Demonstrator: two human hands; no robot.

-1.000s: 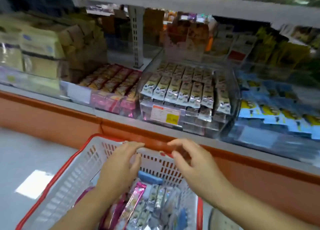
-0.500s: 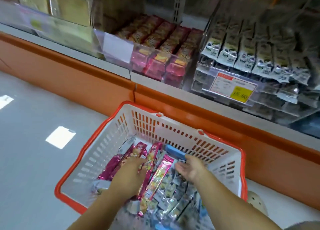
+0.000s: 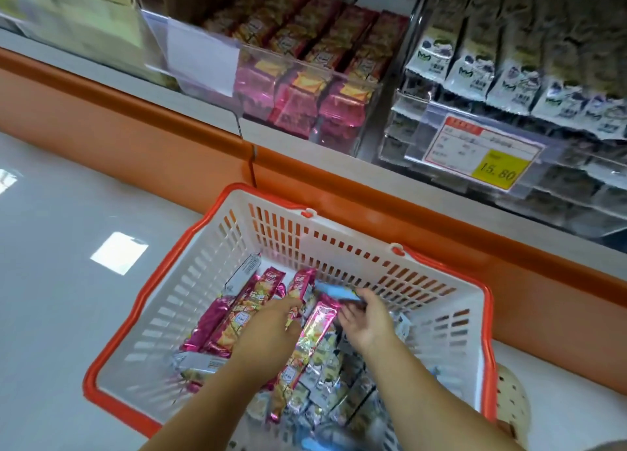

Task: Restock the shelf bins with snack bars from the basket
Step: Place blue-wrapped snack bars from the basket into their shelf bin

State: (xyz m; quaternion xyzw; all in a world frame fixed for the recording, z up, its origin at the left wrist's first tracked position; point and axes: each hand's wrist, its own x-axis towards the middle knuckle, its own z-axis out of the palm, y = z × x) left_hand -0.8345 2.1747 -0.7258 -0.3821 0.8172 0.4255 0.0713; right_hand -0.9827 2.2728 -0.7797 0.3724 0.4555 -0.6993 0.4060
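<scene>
**Both hands down in the basket of snack bars**

The snack bars (image 3: 237, 318) lie loose in the bottom of the basket (image 3: 339, 243), which is white and slotted with an orange rim and stands on the floor (image 3: 51, 281) against the foot of the shelf. Pink-wrapped bars are heaped on the left side, silver-and-white ones (image 3: 325, 376) on the right, and one long pink bar (image 3: 317, 328) lies slantwise between the two hands. A blue packet (image 3: 334, 290) rests against the far wall.

The left hand (image 3: 268, 335) is back-up over the pink heap, its fingers bent down onto the wrappers – they hide whatever grip there may be, so I cannot tell if it has hold of a bar. The right hand (image 3: 371, 321) has its fingers fanned out and loose, their tips at the near end of the blue packet; it clasps nothing that I can make out.

Above the basket runs the orange shelf base (image 3: 169, 135). On the shelf stands a clear bin (image 3: 368, 111) stocked with rows of the same pink bars, a blank white label (image 3: 202, 60) on its front. Just beside it to the right, a second clear bin (image 3: 400, 125) holds white-and-black bars – its front carries a price tag (image 3: 488, 152) with a yellow patch reading 15.80. A bright patch of light (image 3: 118, 252) lies on the floor to the left of the basket.
</scene>
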